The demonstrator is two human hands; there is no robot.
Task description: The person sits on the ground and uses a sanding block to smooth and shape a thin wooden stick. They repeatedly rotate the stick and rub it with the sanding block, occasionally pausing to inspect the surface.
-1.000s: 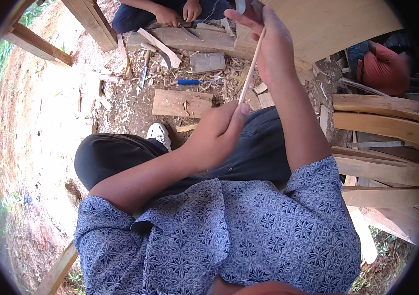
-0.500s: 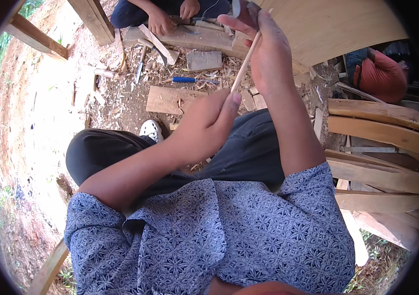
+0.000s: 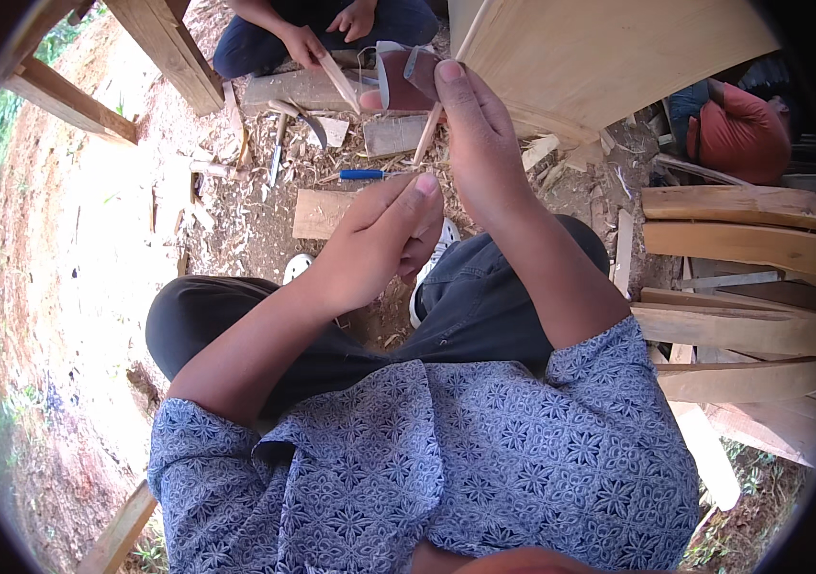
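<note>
My right hand [image 3: 480,134] is closed, pinching a curled brown sheet of sandpaper [image 3: 406,81] with a pale backing. A thin wooden stick [image 3: 429,132] runs slantwise past its thumb. Close below, my left hand [image 3: 379,230] is curled into a fist with the thumb on top, at the stick's lower end; its fingers cover what lies inside. On the ground beyond it are a blue-handled tool [image 3: 362,174], a flat board [image 3: 317,212] and a small wood block [image 3: 393,136].
Across from me sits a person whose hand [image 3: 302,45] holds a pale wood piece [image 3: 339,81]. A curved blade [image 3: 312,126] and a knife [image 3: 278,153] lie among shavings. A large plywood panel [image 3: 609,57] leans far right; stacked planks [image 3: 733,239] are at my right, another person [image 3: 743,139] behind.
My right hand has come left and nearer with the sandpaper, which shows more of its brown side. My left hand has shifted slightly left. The other person's wood piece is now lifted.
</note>
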